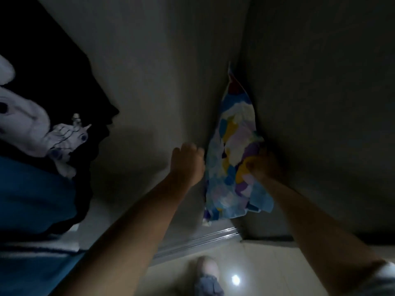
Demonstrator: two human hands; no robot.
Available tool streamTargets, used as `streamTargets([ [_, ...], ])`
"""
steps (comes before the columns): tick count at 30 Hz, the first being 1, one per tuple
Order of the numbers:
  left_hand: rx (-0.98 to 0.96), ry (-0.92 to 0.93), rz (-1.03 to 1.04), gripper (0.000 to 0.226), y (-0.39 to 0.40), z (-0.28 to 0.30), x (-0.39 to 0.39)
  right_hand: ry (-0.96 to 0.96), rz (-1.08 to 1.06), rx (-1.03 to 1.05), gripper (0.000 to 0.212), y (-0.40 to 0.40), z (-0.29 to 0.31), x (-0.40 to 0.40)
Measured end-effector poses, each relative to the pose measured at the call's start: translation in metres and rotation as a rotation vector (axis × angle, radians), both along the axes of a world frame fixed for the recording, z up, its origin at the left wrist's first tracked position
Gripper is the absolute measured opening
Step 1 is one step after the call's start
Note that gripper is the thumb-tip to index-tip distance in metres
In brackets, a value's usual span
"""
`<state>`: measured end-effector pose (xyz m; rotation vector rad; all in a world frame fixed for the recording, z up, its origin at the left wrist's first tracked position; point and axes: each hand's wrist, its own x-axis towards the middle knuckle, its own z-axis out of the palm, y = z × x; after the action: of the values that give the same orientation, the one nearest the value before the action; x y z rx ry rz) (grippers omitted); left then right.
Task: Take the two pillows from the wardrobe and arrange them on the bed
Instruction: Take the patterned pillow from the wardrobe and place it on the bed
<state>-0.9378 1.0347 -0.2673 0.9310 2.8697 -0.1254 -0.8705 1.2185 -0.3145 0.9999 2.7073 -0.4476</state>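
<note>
A pillow [232,150] in a blue, white, yellow and purple patchwork cover pokes out through the narrow gap between two grey wardrobe doors. My right hand [261,165] grips the pillow's lower right part, fingers pressed into the fabric. My left hand [188,163] is curled around the edge of the left wardrobe door [160,92], right beside the pillow. Only one pillow shows; the rest of the wardrobe's inside is hidden. The bed [32,199] with a blue cover lies at the left edge.
A white soft toy [42,133] and dark fabric lie on the bed at the left. The door's metal floor track [198,242] runs below the pillow. My foot [207,272] stands on pale floor tiles. The room is dim.
</note>
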Motion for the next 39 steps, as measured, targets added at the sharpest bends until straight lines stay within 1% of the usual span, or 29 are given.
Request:
streamTargets([
  [2,-0.008,-0.031,-0.049,0.026,0.009,-0.019,-0.013,0.021,-0.092,0.058,0.071,0.006,-0.022,-0.008],
  [5,0.002,-0.056,-0.103,0.027,0.016,-0.041,-0.026,0.059,-0.090,0.118,0.055,0.000,-0.030,-0.009],
  [7,0.067,-0.064,-0.136,0.030,0.019,-0.049,-0.031,0.189,-0.046,0.232,0.049,-0.011,-0.033,0.001],
  [8,0.141,-0.062,-0.177,0.033,0.022,-0.051,-0.033,0.214,-0.026,0.240,0.048,-0.018,-0.033,0.010],
  [10,0.282,-0.048,-0.311,0.043,0.027,-0.053,-0.037,0.215,-0.015,0.081,0.045,-0.040,-0.033,0.031],
  [11,0.284,-0.055,-0.391,0.049,0.028,-0.052,-0.037,0.261,0.024,0.043,0.044,-0.050,-0.033,0.042],
  [12,0.236,-0.078,-0.479,0.055,0.029,-0.051,-0.037,0.307,0.069,0.030,0.045,-0.058,-0.033,0.053],
  [13,0.144,-0.091,-0.571,0.060,0.029,-0.049,-0.037,0.334,0.092,0.038,0.046,-0.068,-0.031,0.064],
  [15,-0.081,-0.044,-0.745,0.065,0.029,-0.045,-0.034,0.384,0.116,0.053,0.045,-0.092,-0.027,0.084],
  [17,-0.241,0.034,-0.841,0.058,0.025,-0.038,-0.026,0.385,0.112,0.038,0.042,-0.119,-0.027,0.102],
  [19,-0.323,0.122,-0.952,0.045,0.014,-0.031,-0.011,0.371,0.043,0.030,0.036,-0.144,-0.023,0.119],
  [21,-0.381,0.142,-1.040,0.039,-0.003,-0.025,0.008,0.377,-0.021,0.022,0.030,-0.165,-0.017,0.134],
  [23,-0.391,0.097,-1.065,0.038,-0.020,-0.014,0.025,0.382,-0.065,-0.028,0.022,-0.178,-0.002,0.151],
  [25,-0.362,0.051,-1.103,0.037,-0.028,0.004,0.043,0.372,-0.110,-0.042,0.017,-0.182,0.021,0.176],
  [26,-0.317,0.026,-1.122,0.034,-0.027,0.015,0.053,0.364,-0.131,-0.034,0.017,-0.179,0.035,0.191],
  [29,-0.175,-0.055,-1.185,0.019,-0.005,0.051,0.096,0.339,-0.203,0.041,0.023,-0.159,0.083,0.244],
  [31,-0.122,-0.089,-1.231,0.014,0.016,0.071,0.138,0.336,-0.271,0.101,0.023,-0.143,0.115,0.288],
  [34,-0.062,-0.167,-1.301,0.020,0.046,0.094,0.211,0.289,-0.388,0.185,0.022,-0.123,0.151,0.359],
  [39,0.017,-0.288,-1.376,0.023,0.109,0.120,0.328,0.253,-0.559,0.288,0.021,-0.080,0.189,0.468],
])
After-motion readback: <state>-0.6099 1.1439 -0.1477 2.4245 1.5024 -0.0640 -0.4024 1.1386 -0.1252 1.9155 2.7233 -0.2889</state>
